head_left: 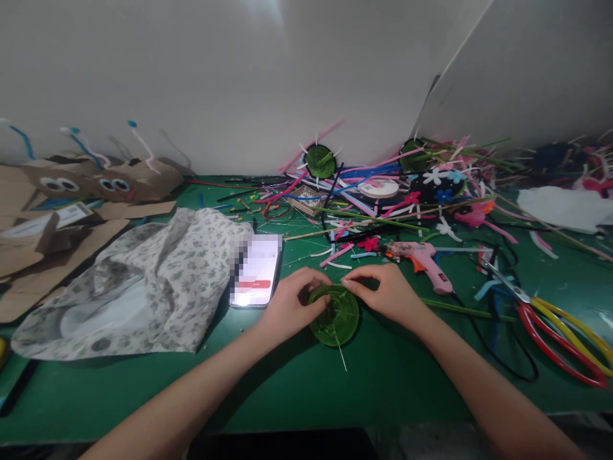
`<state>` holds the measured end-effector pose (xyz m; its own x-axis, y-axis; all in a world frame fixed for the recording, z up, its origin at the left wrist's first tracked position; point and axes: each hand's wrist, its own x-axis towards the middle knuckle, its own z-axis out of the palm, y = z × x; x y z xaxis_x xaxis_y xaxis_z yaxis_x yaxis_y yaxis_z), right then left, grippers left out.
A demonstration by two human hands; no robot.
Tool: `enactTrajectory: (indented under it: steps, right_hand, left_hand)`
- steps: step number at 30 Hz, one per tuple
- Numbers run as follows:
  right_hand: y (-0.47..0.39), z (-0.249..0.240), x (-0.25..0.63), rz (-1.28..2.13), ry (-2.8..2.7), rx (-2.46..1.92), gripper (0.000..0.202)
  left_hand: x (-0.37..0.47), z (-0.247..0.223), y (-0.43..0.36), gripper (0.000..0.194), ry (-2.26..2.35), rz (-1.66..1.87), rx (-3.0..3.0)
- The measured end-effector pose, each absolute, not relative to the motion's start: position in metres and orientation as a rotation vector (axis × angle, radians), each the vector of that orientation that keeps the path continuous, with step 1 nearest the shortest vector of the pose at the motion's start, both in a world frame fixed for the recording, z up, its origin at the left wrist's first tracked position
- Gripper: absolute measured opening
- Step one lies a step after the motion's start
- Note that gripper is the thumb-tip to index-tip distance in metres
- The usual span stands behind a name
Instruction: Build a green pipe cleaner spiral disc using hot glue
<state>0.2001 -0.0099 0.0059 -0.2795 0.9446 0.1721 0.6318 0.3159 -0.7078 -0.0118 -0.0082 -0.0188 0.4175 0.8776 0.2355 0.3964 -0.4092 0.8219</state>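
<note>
A round green disc (pixel 342 322) lies over the table in front of me, with pale lines across its face and a thin whitish strand (pixel 343 359) sticking out from its near side. My left hand (pixel 297 300) is closed on the disc's left part, thumb on top and fingers at the far rim. At that far rim the fingertips of my right hand (pixel 378 291) pinch together, touching the edge; anything small between them is hidden. Just left of my hands is a lit phone (pixel 256 271), its screen partly blurred.
A pink glue gun (pixel 431 265) and red-and-yellow-handled scissors (pixel 555 326) lie to the right. Pipe cleaners (pixel 349 191) pile up behind, around another green disc (pixel 320 161). Patterned cloth (pixel 167 275) and cardboard pieces with eyes (pixel 115 182) occupy the left. A wall rises behind.
</note>
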Motion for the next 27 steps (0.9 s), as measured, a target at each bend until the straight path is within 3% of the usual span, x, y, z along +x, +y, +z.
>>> enactTrajectory:
  steps: [15,24,27]
  right_hand:
    - [-0.0137,0.0095,0.1979,0.795,-2.022,-1.283,0.007]
    - [-0.0149,0.0071,0.1965,0.74,-2.089,-1.278,0.023]
    - [-0.015,0.0089,0.1972,0.669,-2.1,-1.258,0.015]
  left_hand:
    - [-0.0114,-0.0185,-0.0089,0.02,1.078,0.893,1.989]
    - [-0.0114,-0.0206,-0.009,0.022,1.069,0.907,1.983]
    - [-0.0117,-0.0201,-0.0089,0.022,1.066,0.903,1.987]
